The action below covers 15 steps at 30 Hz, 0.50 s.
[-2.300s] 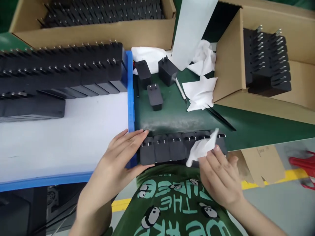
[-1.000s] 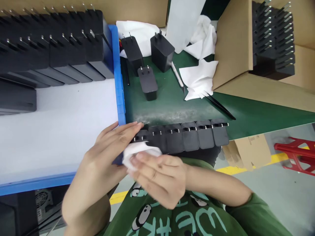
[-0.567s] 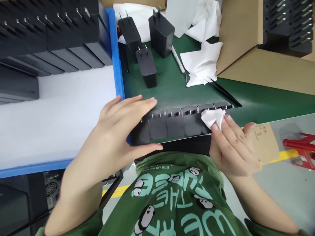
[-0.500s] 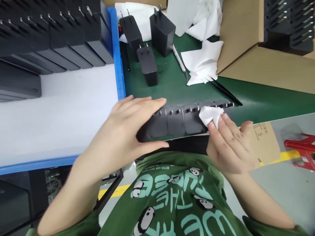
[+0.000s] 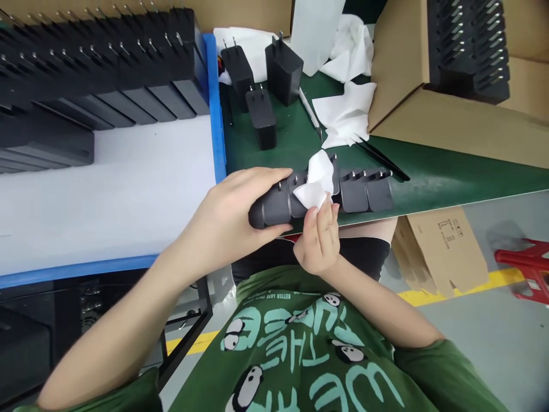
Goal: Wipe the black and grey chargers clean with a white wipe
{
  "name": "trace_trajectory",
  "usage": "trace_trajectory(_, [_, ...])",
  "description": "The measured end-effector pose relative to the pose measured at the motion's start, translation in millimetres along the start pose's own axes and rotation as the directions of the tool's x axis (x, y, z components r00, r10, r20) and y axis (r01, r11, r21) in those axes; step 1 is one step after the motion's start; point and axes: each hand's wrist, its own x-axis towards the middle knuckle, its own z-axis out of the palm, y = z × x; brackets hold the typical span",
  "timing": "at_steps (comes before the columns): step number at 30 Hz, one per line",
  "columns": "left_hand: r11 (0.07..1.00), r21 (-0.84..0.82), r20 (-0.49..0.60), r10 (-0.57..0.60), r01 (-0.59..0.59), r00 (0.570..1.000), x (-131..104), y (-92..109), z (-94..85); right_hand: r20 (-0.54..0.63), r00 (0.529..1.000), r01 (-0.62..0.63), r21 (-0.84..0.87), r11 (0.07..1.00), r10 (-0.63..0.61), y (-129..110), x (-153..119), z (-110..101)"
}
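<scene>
A row of black plug-in power adapters (image 5: 275, 205) lies along the front edge of the green table, metal prongs upward. My left hand (image 5: 223, 214) is wrapped around the row's left end, fingers behind and thumb in front. In my right hand (image 5: 318, 237) a white wiping cloth (image 5: 321, 174) is pinched and laid over the middle adapters, hiding part of them. One adapter under the cloth sits out of line, farther back than its neighbours. The adapters at the right end (image 5: 366, 191) are touched by neither hand.
Three adapters (image 5: 262, 120) stand behind the row, near a white-handled craft knife (image 5: 309, 113), black tweezers (image 5: 384, 159) and crumpled white cloths (image 5: 345, 111). On the left is a blue-rimmed tray (image 5: 218, 114) with many adapters; an open cardboard box (image 5: 450, 117) at right holds more.
My right hand and the cloth have moved left along the row to its middle. One adapter there has shifted back out of line. My left hand keeps its hold on the left end.
</scene>
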Motion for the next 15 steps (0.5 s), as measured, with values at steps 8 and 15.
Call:
trace_trajectory(8, [0.999,0.027,0.011,-0.032,0.032,0.999,2.2,3.0,0.2,0.027,0.999,-0.037,0.118,0.992,0.034,-1.0,-8.0,-6.9])
trace_trajectory(15, [1.0,-0.002,0.021,-0.019,0.019,1.0,1.2,2.5,-2.6,0.032,0.998,0.037,0.272,0.962,-0.047,-6.1,-19.9,-3.9])
